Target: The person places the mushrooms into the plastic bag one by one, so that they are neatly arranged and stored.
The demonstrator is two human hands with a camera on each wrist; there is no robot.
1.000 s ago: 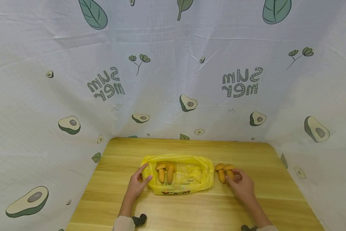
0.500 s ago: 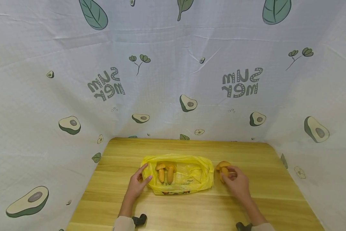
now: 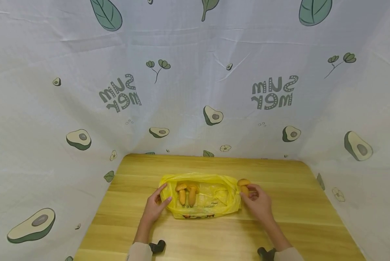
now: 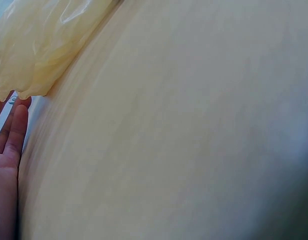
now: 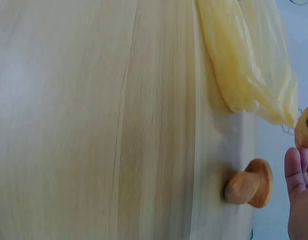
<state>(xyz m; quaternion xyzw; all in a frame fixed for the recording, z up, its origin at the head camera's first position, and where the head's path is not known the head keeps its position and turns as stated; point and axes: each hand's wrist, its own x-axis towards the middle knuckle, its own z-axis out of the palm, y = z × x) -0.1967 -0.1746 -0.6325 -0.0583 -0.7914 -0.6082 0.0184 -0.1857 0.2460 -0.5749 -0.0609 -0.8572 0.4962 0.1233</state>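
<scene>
On a wooden desk (image 3: pixel 211 232), two mushrooms (image 3: pixel 187 194) already lie inside a yellow plastic bag (image 3: pixel 201 197). Left hand (image 3: pixel 154 208) rests open against the bag's edge. Right hand (image 3: pixel 258 203) pinches a third mushroom (image 3: pixel 244 185) at the bag's right end; a fourth mushroom (image 5: pixel 250 183) waits on the desk.

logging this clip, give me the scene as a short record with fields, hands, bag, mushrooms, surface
left hand: rests on the left edge of the yellow plastic bag, fingers straight
right hand: pinches one mushroom at the bag's right edge
in the bag: two mushrooms, side by side
loose mushroom: lies on the wooden table, seen in the right wrist view, hidden in the head view
backdrop: avocado-print cloth around the table
</scene>
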